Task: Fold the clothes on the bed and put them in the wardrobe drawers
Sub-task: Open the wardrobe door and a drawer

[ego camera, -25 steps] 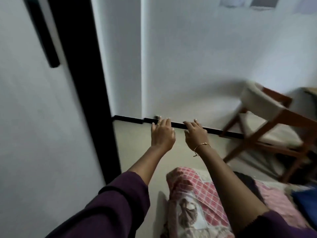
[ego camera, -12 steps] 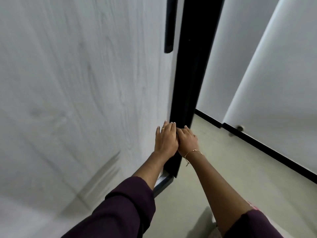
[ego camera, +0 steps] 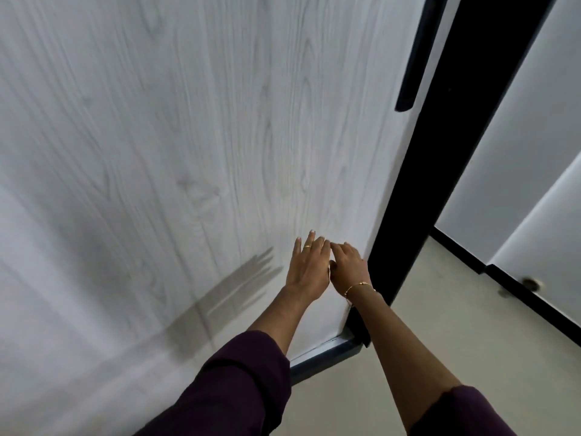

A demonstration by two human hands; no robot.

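- Reaching forward, I have both hands low on the pale wood-grain wardrobe door [ego camera: 220, 136], which fills the left and middle of my view.
- My left hand [ego camera: 307, 265] lies with its fingers straight and slightly spread against the panel; a ring [ego camera: 307, 246] sits on one finger.
- My right hand [ego camera: 348, 265] is just beside it, touching it, with fingers loosely bent; whether its fingertips press the door or merely hover I cannot tell, and it holds nothing I can make out.
- A thin bracelet [ego camera: 360, 286] circles my right wrist; dark purple sleeves [ego camera: 232, 385] are cut off by the near edge.
- No clothes or bed show in this view, and no drawers can be seen either.
- The door's black handle [ego camera: 415, 58] runs up the far right of the panel, its top cut off.
- A black vertical edge [ego camera: 440, 171] stands right of the door, and its foot is partly hidden behind my right forearm.
- Farther right are a beige floor [ego camera: 440, 325], a white wall [ego camera: 518, 136] with dark skirting [ego camera: 534, 305], and a small round fitting [ego camera: 531, 283] too blurred to identify.
- My hands' shadow falls on the door to the left.
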